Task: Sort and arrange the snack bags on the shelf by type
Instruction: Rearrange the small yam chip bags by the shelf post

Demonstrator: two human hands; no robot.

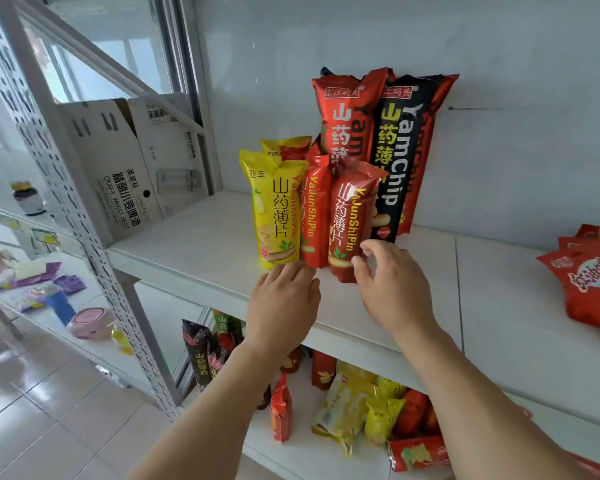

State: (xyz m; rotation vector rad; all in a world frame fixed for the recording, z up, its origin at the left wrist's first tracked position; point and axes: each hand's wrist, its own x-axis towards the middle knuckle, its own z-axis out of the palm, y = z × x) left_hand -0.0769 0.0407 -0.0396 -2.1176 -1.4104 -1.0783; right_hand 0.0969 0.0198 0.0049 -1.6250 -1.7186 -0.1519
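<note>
You are reaching your right hand (pixel 387 282), grip open, toward the upright red bag (pixel 352 216) just beyond its fingertips; left hand (pixel 281 303), fingers straight, is touching the yellow bag (pixel 274 209)

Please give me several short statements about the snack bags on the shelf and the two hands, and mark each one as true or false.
1. The yellow bag stands upright at the left end of the front row. True.
2. The black bag lies flat on the shelf. False: it stands upright at the back, taller than the front bags.
3. The right hand is at the base of a short red bag. True.
4. The left hand holds a bag lifted high above the shelf. False: its fingers are at the bottom of the yellow bag, which stands on the shelf.
5. Cardboard boxes stand to the right of the bags. False: they are to the left.
</note>
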